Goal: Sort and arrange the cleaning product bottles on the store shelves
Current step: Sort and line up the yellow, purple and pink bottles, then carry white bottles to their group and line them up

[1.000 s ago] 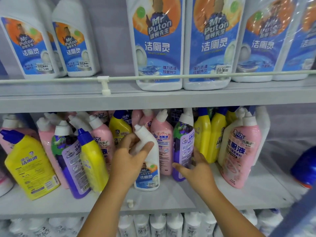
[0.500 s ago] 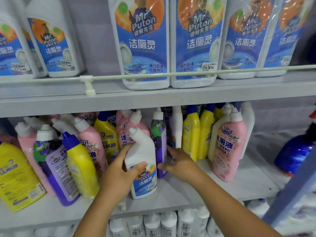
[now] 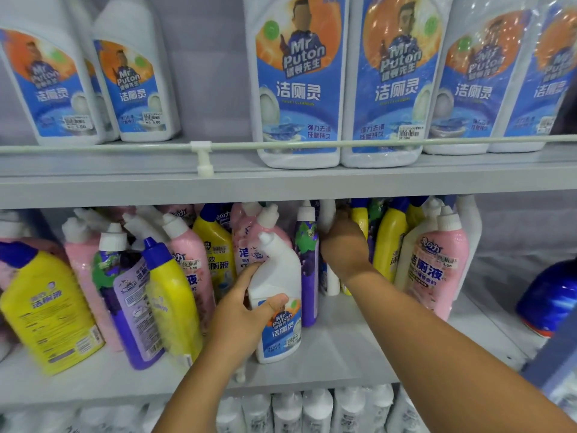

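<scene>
The left hand (image 3: 240, 310) grips a white angled-neck bottle (image 3: 278, 295); the right hand (image 3: 342, 245) reaches far among mixed bottles, its grip hidden. Most sorting remains.

Your right hand (image 3: 342, 245) reaches between the bottles, so its fingers are hidden and you cannot tell its grip. The blue bottle (image 3: 551, 300) at right is cut by the edge. The bottom row of white bottles (image 3: 315, 410) is blurred.

Left grip (image 3: 246, 310) curled; right (image 3: 343, 245) perhaps curled
</scene>
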